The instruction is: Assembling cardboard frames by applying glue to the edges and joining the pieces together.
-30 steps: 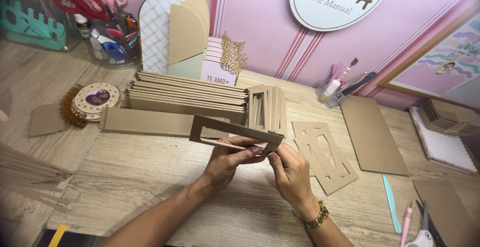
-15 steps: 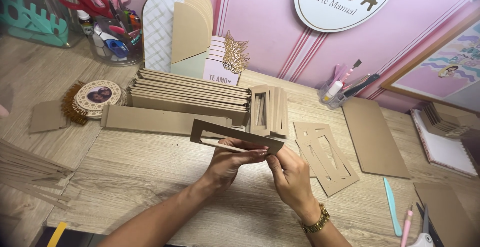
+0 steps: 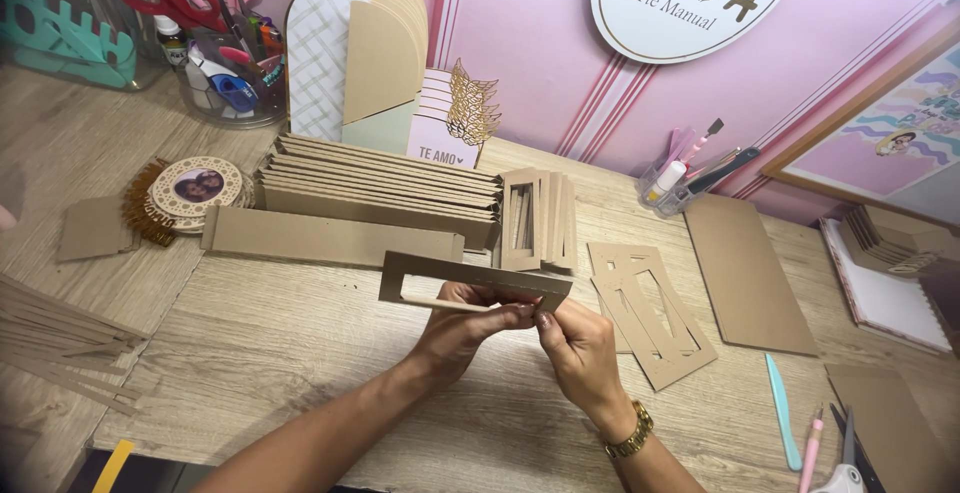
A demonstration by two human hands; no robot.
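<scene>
Little changed from a moment ago: same grip, cardboard frame (image 3: 470, 283) tipped slightly flatter above the wooden table (image 3: 260, 353). Left hand (image 3: 465, 328) pinching the frame's lower edge from beneath, right hand (image 3: 580, 353) closed on its right corner, seemingly to steady the thin open rectangle while working that corner. Behind, stacked cardboard strips (image 3: 380, 188) and upright frames (image 3: 535, 218); to the right, cut-out cardboard pieces (image 3: 650, 313) and a flat cardboard sheet (image 3: 750, 273), all within easy reach.

Frame (image 3: 470, 281) lower edge behind hands (image 3: 520, 338)
</scene>
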